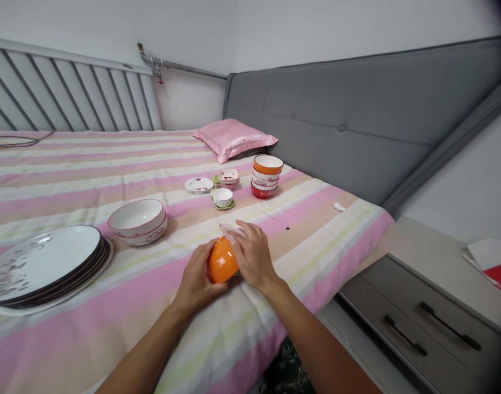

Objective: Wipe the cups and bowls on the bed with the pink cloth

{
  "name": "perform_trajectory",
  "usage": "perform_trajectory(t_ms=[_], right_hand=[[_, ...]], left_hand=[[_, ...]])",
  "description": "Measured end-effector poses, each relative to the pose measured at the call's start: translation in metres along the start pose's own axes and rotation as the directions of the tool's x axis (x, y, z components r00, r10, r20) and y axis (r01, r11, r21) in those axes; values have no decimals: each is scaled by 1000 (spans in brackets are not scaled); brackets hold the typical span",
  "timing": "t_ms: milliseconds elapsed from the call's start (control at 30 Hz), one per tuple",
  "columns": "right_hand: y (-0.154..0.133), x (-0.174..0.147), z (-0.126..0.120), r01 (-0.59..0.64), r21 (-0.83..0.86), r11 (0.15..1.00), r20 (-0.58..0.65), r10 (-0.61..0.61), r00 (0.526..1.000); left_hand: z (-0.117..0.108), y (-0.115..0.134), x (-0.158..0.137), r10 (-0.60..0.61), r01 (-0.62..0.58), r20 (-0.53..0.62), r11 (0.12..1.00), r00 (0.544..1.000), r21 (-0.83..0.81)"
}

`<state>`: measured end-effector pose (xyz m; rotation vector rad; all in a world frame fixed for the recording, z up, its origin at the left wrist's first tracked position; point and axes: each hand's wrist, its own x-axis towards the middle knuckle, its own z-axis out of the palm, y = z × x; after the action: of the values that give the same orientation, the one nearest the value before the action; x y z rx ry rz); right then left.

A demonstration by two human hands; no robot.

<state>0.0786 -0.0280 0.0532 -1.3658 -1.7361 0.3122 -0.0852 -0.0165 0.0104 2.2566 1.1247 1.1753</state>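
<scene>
My left hand [194, 280] grips a shiny orange bowl [221, 262] from its left side, with the bowl tipped and its outside showing. Pressed against the bowl's right side, my right hand [255, 256] holds a thin whitish tissue [233, 232] under bent fingers. The bowl's inside is hidden from view. Beyond the hands are small white dishes [223, 196] stacked on a green leaf-shaped one. A stack of bowls [267, 178], orange on top and red at the bottom, stands to the right of them.
Large white bowls [138, 219] with red rims are nested at left, near a stack of oval plates [49, 257]. Small flat plates [199, 185] and pink dishes [228, 176] lie farther back. A pink pillow [236, 138] rests by the grey headboard [328, 109]. A drawer cabinet [423, 323] stands at right.
</scene>
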Motion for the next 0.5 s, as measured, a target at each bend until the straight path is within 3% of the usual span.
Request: perform_trajectory(t_ms=[100, 233, 333, 500], right_hand=[[-20, -7, 2, 178, -265, 948, 2, -184, 983], [-28, -13, 8, 273, -432, 859, -32, -318, 948], [-25, -13, 9, 295, -466, 834, -110, -386, 916], [-23, -15, 7, 362, -385, 849, -186, -456, 870]], left_hand=[[-1, 3, 2, -37, 37, -27, 999, 999, -10], [-5, 9, 4, -99, 99, -23, 995, 995, -23], [-6, 11, 5, -129, 127, -40, 991, 991, -36], [-5, 10, 4, -209, 206, -57, 978, 976, -43]])
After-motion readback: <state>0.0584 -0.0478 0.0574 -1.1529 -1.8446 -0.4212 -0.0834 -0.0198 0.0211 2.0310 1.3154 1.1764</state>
